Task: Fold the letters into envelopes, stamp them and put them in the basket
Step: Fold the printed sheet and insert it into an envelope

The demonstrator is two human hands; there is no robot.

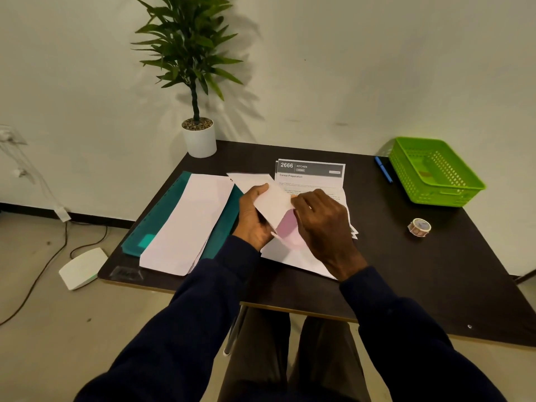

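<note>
Now left hand (253, 219), right hand (322, 224) pinch folded paper (274, 203).

- An office-like room is suggested by a dark desk (406, 271).
- Envelopes (185, 221) are stacked left of the left grip (253, 219).
- A potted plant (193, 82) is set beyond it.

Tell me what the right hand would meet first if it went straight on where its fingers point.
The white folded paper that the right hand pinches; behind it, probably, the left hand.
</note>
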